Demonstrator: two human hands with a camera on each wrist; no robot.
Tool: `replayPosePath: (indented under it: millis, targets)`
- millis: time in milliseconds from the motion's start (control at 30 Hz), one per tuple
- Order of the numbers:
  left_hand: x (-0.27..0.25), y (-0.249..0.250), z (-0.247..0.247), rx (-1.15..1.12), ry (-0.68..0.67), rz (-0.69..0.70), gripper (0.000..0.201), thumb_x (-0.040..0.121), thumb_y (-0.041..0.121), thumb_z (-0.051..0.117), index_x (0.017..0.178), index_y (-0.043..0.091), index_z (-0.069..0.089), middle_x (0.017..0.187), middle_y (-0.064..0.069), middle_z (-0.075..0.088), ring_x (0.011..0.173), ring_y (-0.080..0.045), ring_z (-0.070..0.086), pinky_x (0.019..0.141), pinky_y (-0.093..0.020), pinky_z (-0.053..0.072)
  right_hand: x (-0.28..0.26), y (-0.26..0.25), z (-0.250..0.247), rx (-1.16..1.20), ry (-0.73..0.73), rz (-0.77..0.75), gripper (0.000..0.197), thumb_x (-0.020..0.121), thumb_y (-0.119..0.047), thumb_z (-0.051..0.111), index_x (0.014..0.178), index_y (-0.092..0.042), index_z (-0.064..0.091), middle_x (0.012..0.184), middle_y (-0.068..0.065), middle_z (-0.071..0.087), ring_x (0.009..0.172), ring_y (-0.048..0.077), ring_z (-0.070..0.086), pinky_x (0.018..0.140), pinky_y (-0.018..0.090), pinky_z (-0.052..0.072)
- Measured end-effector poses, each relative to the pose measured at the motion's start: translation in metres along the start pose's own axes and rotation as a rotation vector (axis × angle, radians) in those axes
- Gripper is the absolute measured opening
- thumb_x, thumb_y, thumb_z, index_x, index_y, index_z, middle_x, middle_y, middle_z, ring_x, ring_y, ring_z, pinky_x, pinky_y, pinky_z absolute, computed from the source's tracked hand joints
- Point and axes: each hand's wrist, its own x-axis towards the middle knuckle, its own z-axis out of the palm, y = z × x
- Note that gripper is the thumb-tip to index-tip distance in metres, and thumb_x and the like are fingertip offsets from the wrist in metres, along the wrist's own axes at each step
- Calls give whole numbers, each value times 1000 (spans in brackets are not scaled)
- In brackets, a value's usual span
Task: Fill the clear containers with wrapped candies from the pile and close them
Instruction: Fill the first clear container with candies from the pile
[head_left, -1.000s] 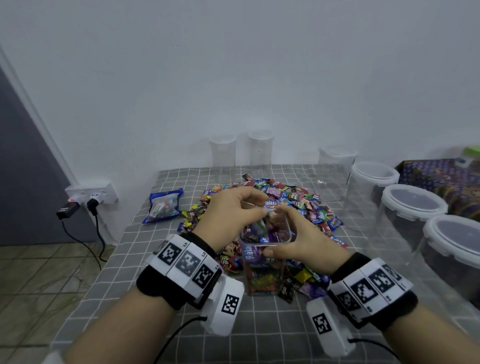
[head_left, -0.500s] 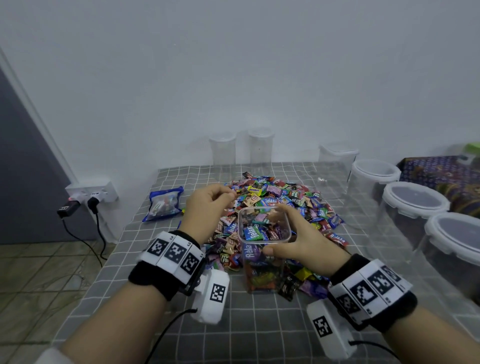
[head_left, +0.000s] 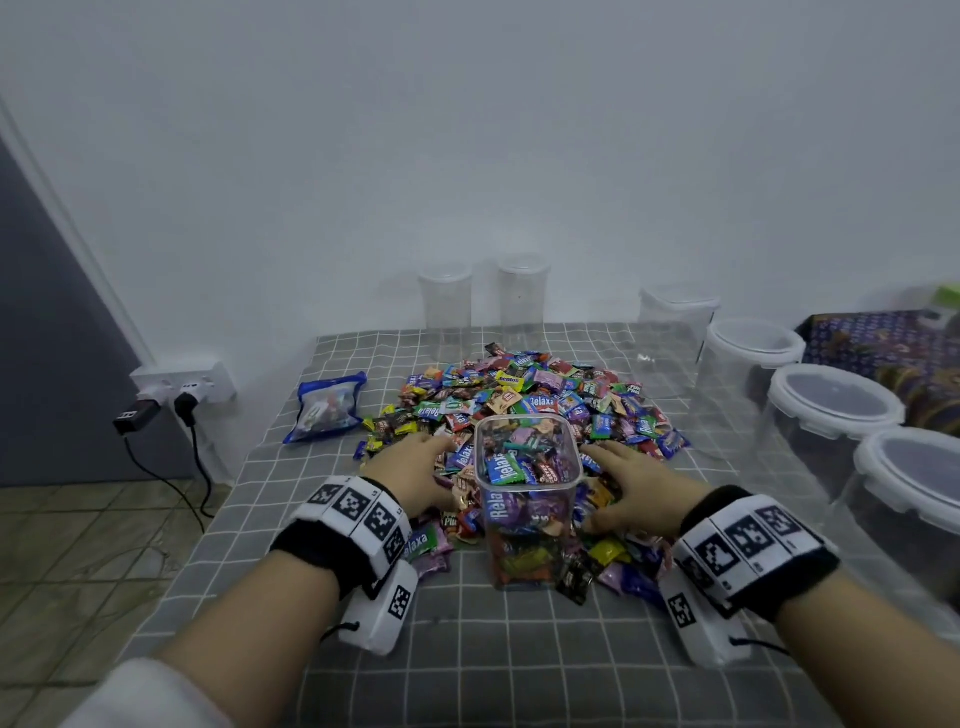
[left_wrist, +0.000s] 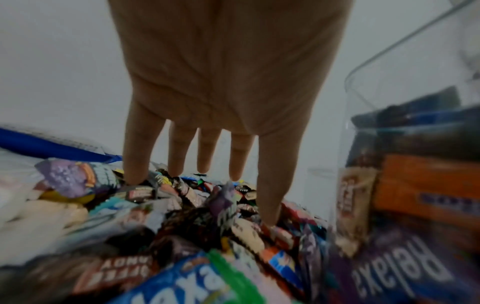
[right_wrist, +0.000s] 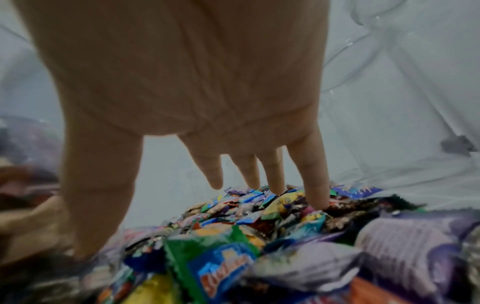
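Note:
A clear square container (head_left: 525, 499), open at the top and nearly full of wrapped candies, stands at the near edge of the candy pile (head_left: 524, 400). My left hand (head_left: 415, 475) lies spread on the pile just left of it, straight fingers (left_wrist: 179, 156) touching the wrappers. On the other side of the container my right hand (head_left: 631, 486) rests on the candies, its fingers (right_wrist: 314, 174) extended into the pile. Neither hand holds a candy. The container wall (left_wrist: 363, 144) shows at the right of the left wrist view.
Two tall empty clear containers (head_left: 447, 306) (head_left: 522, 296) stand at the back by the wall. Several lidded clear tubs (head_left: 831, 410) line the right side. A blue-edged bag (head_left: 324, 410) lies left of the pile. A wall socket with plugs (head_left: 176, 389) sits beyond the table's left edge.
My left hand came away from the container's mouth and dropped onto the pile at its left. My right hand let go of the container rim and moved down onto the candies at its right.

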Motion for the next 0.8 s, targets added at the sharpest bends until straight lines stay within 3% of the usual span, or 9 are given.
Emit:
replayPosePath:
  millis: [100, 233, 300, 400, 533, 667, 800]
  targets:
    - [6, 2, 10, 93, -102, 21, 92, 75, 40, 75, 149, 29, 20, 152, -2, 25, 132, -24, 38, 104, -40, 40, 8, -2, 4, -83, -44, 26, 107, 75, -53, 70, 150, -33, -4, 159, 6, -4, 145, 27, 7, 116, 45, 20]
    - [10, 6, 18, 184, -174, 34, 96, 75, 35, 76, 149, 35, 16, 152, -8, 21, 125, -31, 46, 97, -45, 47, 15, -8, 11, -199, -81, 34, 105, 75, -55, 69, 149, -36, -3, 159, 2, -4, 144, 32, 4, 114, 51, 24]
    - [8, 8, 18, 180, -168, 60, 87, 76, 30, 76, 147, 35, 25, 149, -9, 29, 119, -31, 51, 95, -45, 48, 18, -9, 16, -230, -80, 9, 100, 76, -53, 68, 149, -37, 3, 158, 1, 5, 142, 32, 13, 112, 49, 28]
    - [4, 11, 19, 146, -124, 89, 57, 81, 23, 70, 133, 25, 47, 130, -6, 53, 112, -27, 55, 93, -42, 48, 20, -10, 17, -248, -59, -44, 82, 81, -47, 65, 147, -34, 19, 150, 1, 30, 132, 26, 36, 107, 42, 38]
    - [-2, 18, 15, 168, -47, 76, 28, 91, 20, 57, 118, 19, 61, 107, -8, 66, 94, -25, 60, 76, -31, 46, 18, -14, 11, -260, -53, -40, 59, 87, -42, 61, 140, -34, 38, 137, 1, 49, 121, 23, 49, 101, 38, 43]
    - [-9, 25, 9, 237, -4, 80, 24, 95, 19, 50, 111, 10, 66, 106, -14, 66, 97, -30, 61, 80, -35, 48, 15, -15, 8, -262, -11, -33, 41, 92, -31, 57, 133, -28, 51, 130, 3, 57, 117, 22, 53, 97, 30, 44]
    - [-9, 27, 11, 247, 24, 75, 22, 95, 13, 48, 107, 10, 66, 105, -14, 67, 95, -32, 61, 79, -36, 49, 15, -12, 7, -221, 63, -51, 34, 92, -20, 54, 125, -24, 60, 123, 3, 62, 113, 20, 56, 91, 25, 43]
